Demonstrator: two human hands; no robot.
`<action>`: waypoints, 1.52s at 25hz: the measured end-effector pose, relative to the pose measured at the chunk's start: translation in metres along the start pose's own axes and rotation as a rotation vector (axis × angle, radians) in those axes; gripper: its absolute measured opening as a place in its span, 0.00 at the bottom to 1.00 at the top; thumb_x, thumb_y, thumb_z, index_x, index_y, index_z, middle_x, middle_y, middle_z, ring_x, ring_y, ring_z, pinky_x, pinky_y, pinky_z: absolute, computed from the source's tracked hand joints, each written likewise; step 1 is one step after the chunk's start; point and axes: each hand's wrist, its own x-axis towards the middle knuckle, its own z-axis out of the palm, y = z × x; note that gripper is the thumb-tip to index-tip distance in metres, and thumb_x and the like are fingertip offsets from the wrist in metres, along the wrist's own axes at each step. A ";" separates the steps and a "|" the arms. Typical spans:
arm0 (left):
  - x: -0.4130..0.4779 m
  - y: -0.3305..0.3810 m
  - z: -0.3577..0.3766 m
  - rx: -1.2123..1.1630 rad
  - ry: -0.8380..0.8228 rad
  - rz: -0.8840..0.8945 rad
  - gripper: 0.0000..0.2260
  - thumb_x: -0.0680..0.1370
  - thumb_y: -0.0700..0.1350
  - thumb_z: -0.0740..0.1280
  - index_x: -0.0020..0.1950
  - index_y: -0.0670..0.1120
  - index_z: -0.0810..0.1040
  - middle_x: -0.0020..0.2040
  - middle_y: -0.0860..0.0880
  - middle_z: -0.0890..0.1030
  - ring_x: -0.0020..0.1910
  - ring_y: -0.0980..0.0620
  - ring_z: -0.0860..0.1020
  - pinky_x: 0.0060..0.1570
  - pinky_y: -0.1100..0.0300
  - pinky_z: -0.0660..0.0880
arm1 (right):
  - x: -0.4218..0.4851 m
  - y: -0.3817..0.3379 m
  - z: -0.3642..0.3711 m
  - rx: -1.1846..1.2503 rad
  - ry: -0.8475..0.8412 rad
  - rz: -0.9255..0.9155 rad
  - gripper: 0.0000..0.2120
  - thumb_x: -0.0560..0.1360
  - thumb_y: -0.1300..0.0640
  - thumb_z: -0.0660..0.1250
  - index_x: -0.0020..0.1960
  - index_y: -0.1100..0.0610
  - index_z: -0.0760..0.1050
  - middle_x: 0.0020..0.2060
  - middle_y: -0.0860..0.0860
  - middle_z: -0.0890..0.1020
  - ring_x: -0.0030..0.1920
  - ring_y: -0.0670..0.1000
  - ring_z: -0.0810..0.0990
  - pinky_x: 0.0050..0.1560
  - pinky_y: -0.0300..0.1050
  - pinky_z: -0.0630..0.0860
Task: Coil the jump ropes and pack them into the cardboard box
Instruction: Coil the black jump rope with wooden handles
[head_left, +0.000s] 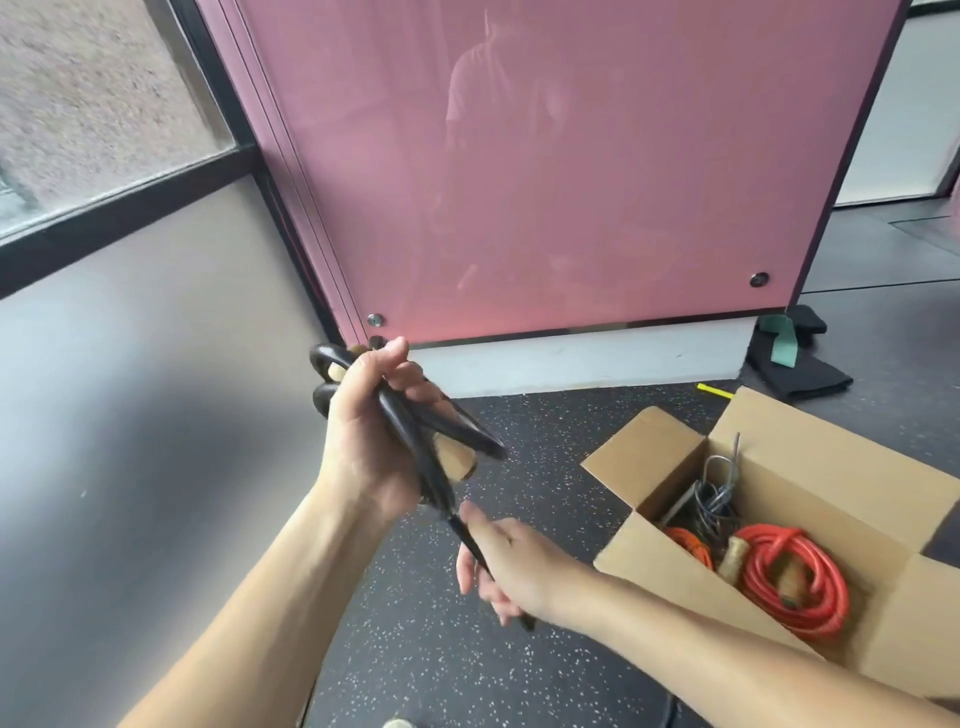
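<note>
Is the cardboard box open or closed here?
Open. The cardboard box has its flaps folded outward, and a coiled red jump rope and a grey rope lie visible inside.

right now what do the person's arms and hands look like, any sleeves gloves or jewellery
Both are bare. The left hand and right hand wear no gloves, and no rings show on the fingers in view. The left forearm and right forearm have no sleeves as far as the picture reaches, and no watch or band shows at either wrist.
</note>
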 end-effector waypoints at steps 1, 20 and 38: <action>0.006 0.004 -0.007 0.121 0.141 0.062 0.12 0.68 0.47 0.75 0.37 0.50 0.72 0.29 0.56 0.72 0.28 0.58 0.71 0.31 0.63 0.71 | -0.005 -0.003 0.008 -0.086 0.016 -0.020 0.31 0.84 0.37 0.48 0.36 0.56 0.74 0.22 0.46 0.68 0.22 0.47 0.66 0.33 0.44 0.67; -0.033 -0.048 0.002 1.226 -0.563 -0.627 0.18 0.59 0.52 0.77 0.34 0.47 0.69 0.35 0.46 0.71 0.35 0.48 0.68 0.35 0.59 0.67 | -0.038 -0.061 -0.096 -0.747 0.665 -0.849 0.07 0.62 0.64 0.73 0.34 0.53 0.78 0.26 0.43 0.74 0.27 0.47 0.72 0.28 0.42 0.70; 0.018 0.003 -0.022 1.080 0.345 0.298 0.12 0.66 0.47 0.80 0.36 0.46 0.78 0.28 0.53 0.78 0.30 0.53 0.77 0.38 0.54 0.77 | -0.025 -0.042 -0.025 -0.628 0.205 -0.149 0.07 0.71 0.59 0.67 0.45 0.48 0.78 0.28 0.46 0.77 0.27 0.44 0.71 0.26 0.35 0.66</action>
